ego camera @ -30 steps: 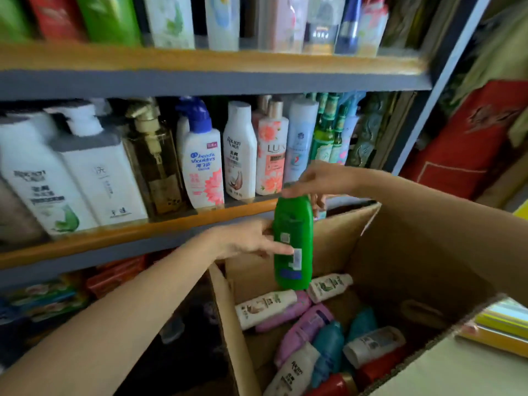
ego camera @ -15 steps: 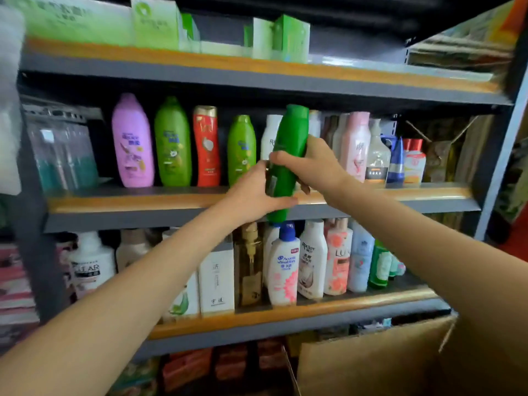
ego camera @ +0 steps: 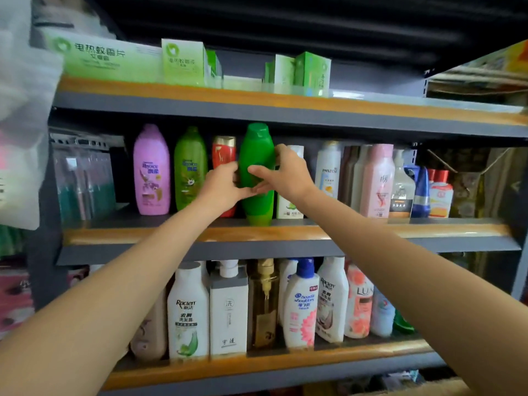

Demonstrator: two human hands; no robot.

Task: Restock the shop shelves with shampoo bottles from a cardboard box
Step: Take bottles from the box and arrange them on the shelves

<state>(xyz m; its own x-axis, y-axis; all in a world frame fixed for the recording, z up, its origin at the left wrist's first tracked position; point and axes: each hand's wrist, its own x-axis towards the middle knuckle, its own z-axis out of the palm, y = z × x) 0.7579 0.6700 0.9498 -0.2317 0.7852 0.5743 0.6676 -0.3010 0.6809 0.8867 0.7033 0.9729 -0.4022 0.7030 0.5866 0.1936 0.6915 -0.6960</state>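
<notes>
You've lowered the plain green plastic shampoo bottle (ego camera: 256,167) upright onto the middle grey-and-wood shelf (ego camera: 371,231), both hands (ego camera: 220,185) (ego camera: 283,174) gripping it; placement's nearly done, so release next.

Between the fingers (ego camera: 258,170) of both hands, the green bottle (ego camera: 257,155) shows smooth, glossy plastic with a soft sheen down its side. Just left of the fingers, the red bottle (ego camera: 223,155) gleams, its cap a shiny gold-toned finish. Further left, the purple bottle (ego camera: 151,170) looks satin-smooth plastic with a printed label. Below the fingers, the shelf (ego camera: 285,247) has a matt grey painted metal edge, and its lip (ego camera: 280,232) looks like polished, glossy wood-toned trim. Above the fingers, the green boxes (ego camera: 183,62) look like smooth printed cardboard. Lower down, the amber pump bottle (ego camera: 264,304) is clear, glossy plastic.
</notes>
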